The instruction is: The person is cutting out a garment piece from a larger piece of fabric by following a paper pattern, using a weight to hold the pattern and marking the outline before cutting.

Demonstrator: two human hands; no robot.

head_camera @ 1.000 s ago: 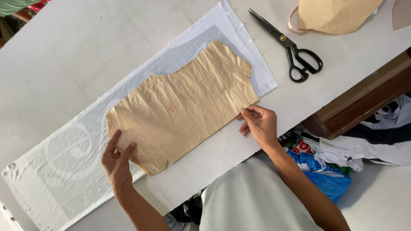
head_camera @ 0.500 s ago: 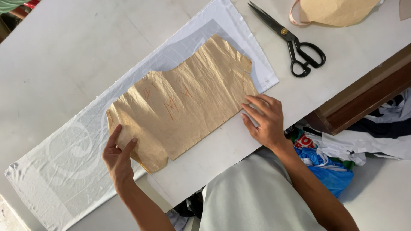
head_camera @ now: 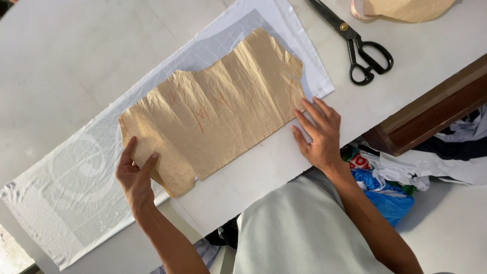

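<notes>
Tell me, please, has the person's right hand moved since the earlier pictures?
Yes. The right hand has slid off the crumpled tan paper pattern toward the black scissors, lying flat with fingers spread.

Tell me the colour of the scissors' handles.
Black, seen in the head view: scissors.

Bright, even daylight; soft shadows, sharp focus, no glare.

The top edge cuts off the scissors' [head_camera: 355, 43] blade tips and most of a tan piece [head_camera: 406, 7]. The pattern [head_camera: 213, 109] hides the cloth [head_camera: 66, 187] beneath. Its red marks are too faint to make out.
</notes>
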